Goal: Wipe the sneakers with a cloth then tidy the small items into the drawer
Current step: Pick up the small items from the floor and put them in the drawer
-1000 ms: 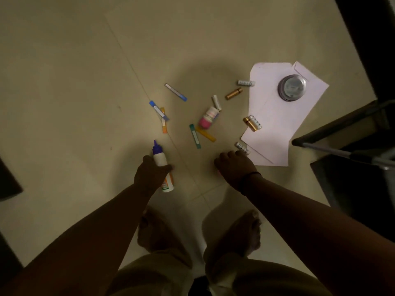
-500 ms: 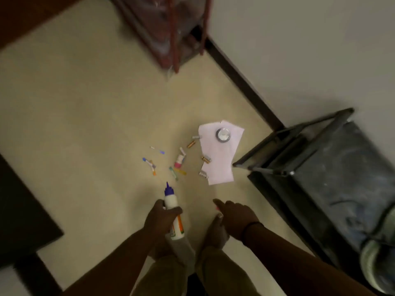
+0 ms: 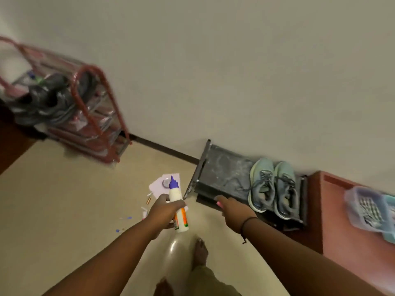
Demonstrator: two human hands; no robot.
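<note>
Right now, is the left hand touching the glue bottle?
Touching. The head view shows the left hand with fingers curled round the glue bottle, holding it above the floor.

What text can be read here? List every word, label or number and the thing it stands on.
None can be read.
Glue bottle in the left hand: an orange and green label, print too blurred to read.
Sneakers on the dark rack: no legible brand.

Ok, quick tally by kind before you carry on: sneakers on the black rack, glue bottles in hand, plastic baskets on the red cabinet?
Sneakers on the black rack: 2
Glue bottle, held by the left hand: 1
Plastic baskets on the red cabinet, one purple, one teal: 2
Total: 5
</note>
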